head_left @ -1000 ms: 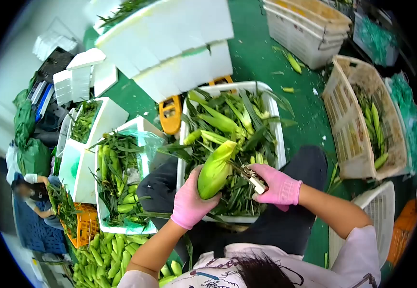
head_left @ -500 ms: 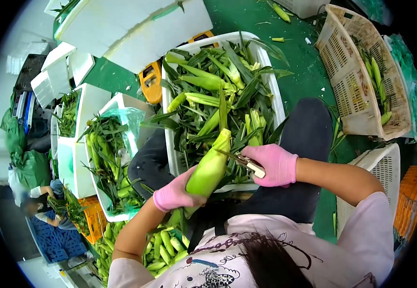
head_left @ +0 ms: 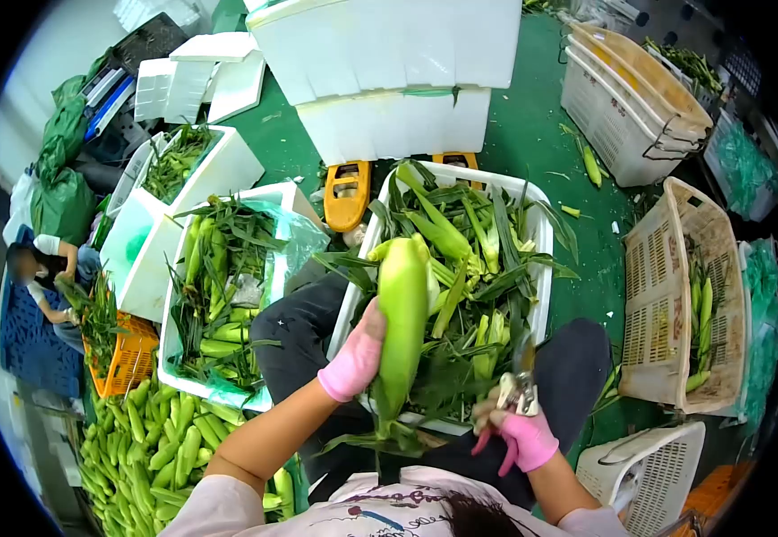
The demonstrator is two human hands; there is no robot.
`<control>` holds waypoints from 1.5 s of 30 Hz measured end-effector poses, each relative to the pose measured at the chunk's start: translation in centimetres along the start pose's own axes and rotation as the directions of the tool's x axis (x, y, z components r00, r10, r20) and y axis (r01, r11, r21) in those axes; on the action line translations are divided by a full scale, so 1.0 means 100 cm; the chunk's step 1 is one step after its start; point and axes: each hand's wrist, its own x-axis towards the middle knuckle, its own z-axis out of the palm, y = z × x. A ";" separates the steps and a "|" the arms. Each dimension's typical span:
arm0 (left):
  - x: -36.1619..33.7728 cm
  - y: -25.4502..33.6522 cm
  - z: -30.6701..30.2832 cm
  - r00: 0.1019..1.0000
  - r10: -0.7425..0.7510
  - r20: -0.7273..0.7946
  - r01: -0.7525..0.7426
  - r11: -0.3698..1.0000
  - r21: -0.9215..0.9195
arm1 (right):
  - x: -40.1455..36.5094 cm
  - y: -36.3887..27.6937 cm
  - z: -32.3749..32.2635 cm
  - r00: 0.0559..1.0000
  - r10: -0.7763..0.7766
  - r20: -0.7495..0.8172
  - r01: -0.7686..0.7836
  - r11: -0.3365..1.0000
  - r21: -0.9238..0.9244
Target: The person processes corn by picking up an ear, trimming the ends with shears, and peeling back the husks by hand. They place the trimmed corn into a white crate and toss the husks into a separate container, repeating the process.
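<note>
My left hand (head_left: 356, 356), in a pink glove, grips a green ear of corn (head_left: 400, 327). The ear stands nearly upright, stalk end up, with leaves hanging at its lower end. My right hand (head_left: 525, 438), also gloved in pink, is closed on a pair of pruning shears (head_left: 519, 394), blades pointing up and away from the ear. Motion blurs the shears and some fingers. In front of my lap, a white crate (head_left: 543, 259) holds husk leaves (head_left: 443, 234) and cut stalk pieces.
To my left stand a white foam box (head_left: 171, 345) of leafy corn and a pile of corn ears (head_left: 152, 447). Farther left, a person (head_left: 53, 268) sits by an orange crate (head_left: 141, 353). Stacked foam boxes (head_left: 389, 45) stand ahead; a beige crate (head_left: 653, 304) is on the right.
The shears have moved away from the corn's stalk end, and my right hand has dropped toward my lap. My left hand has turned the ear more upright. The camera view has shifted and rotated.
</note>
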 end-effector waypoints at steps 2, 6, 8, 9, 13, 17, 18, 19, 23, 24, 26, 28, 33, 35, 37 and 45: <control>0.006 -0.021 0.007 0.988 0.144 0.059 -0.150 0.983 0.110 | 0.002 -0.024 0.030 0.971 -0.222 -0.092 0.211 0.970 -0.119; 0.010 -0.046 0.056 0.999 0.024 0.027 -0.023 0.999 -0.048 | 0.025 -0.028 0.054 0.886 -0.452 -0.098 0.385 0.837 -0.388; 0.019 -0.075 0.085 0.964 0.147 -0.221 -0.147 0.989 0.013 | 0.043 -0.017 0.045 0.819 -0.571 -0.058 0.438 0.687 -0.580; 0.022 -0.080 0.087 0.965 0.145 -0.218 -0.161 0.985 -0.055 | 0.051 -0.017 0.040 0.853 -0.521 -0.031 0.468 0.789 -0.398; 0.039 -0.053 0.091 0.980 -0.114 -0.160 0.071 0.965 -0.252 | 0.051 -0.007 0.015 0.946 -0.325 -0.015 0.323 0.933 0.160; 0.083 -0.057 0.039 0.983 0.050 -0.175 0.058 0.827 0.559 | 0.029 -0.030 0.006 0.849 -0.529 -0.006 0.526 0.845 -0.096; 0.082 -0.048 0.029 0.936 0.329 -0.125 -0.063 0.506 0.860 | 0.027 -0.037 0.002 0.839 -0.544 0.024 0.532 0.810 -0.246; 0.077 -0.036 0.022 0.842 0.538 0.044 -0.094 0.065 0.993 | 0.025 -0.044 -0.001 0.831 -0.553 0.055 0.529 0.757 -0.384; 0.050 0.001 -0.016 0.807 -0.452 0.381 0.354 0.885 0.302 | 0.037 -0.094 0.034 0.439 -0.604 0.665 0.739 -0.178 -0.650; 0.037 -0.002 -0.006 0.697 -0.532 0.480 0.618 0.786 -0.027 | 0.040 -0.089 0.043 0.455 -0.496 0.740 0.745 -0.244 -0.621; -0.003 -0.040 0.017 0.710 -0.465 0.529 0.702 0.535 -0.471 | 0.049 -0.063 0.049 0.423 -0.394 0.816 0.824 -0.207 -0.527; -0.019 -0.061 0.014 0.646 -0.469 0.602 0.761 0.332 -0.557 | 0.046 -0.053 0.054 0.459 -0.442 0.771 0.847 -0.047 -0.530; -0.048 -0.059 0.002 0.883 -0.370 0.288 0.469 0.685 -0.557 | 0.021 -0.011 0.031 0.934 -0.299 0.195 0.339 0.913 -0.226; -0.052 -0.036 0.011 0.968 -0.211 0.133 0.245 0.910 -0.335 | 0.021 0.006 0.019 0.964 -0.075 0.256 0.160 0.931 -0.329; -0.053 -0.028 0.015 0.983 -0.182 0.035 0.185 0.977 -0.110 | 0.020 0.010 0.015 0.958 0.045 0.284 0.103 0.868 -0.486; -0.052 -0.022 -0.011 0.612 -0.407 0.678 0.744 0.587 -0.319 | 0.040 -0.032 0.013 0.821 0.047 0.569 0.498 0.429 -0.753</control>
